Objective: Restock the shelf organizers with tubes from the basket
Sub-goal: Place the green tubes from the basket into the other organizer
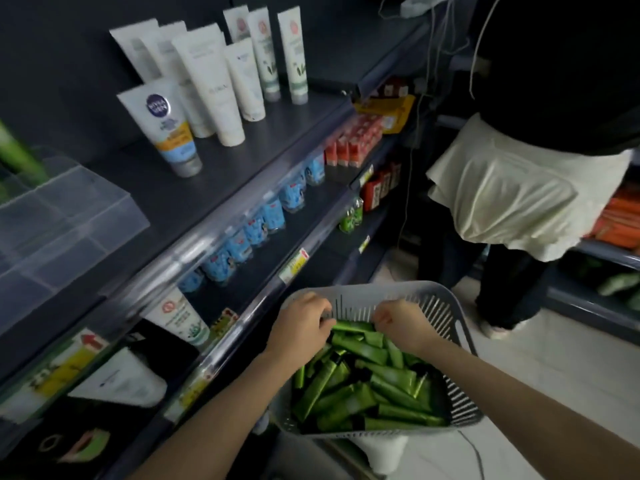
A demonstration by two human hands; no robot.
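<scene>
A grey slotted basket [460, 344] stands low in front of me, filled with several green tubes [360, 386]. Both my hands are down in its far end. My left hand [299, 325] has its fingers closed on the end of a green tube by the basket's far rim. My right hand [398, 325] is curled over tubes beside it; its fingers hide what they hold. A clear plastic shelf organizer [59, 223] with empty compartments sits on the dark shelf at the left, with a green tube [19, 152] standing behind it.
White and blue cosmetic tubes [207, 81] stand on the upper shelf [207, 188]. Lower shelves carry blue packets [263, 220] and red boxes [353, 140]. Another person [519, 188] stands close on the right, facing a second shelf.
</scene>
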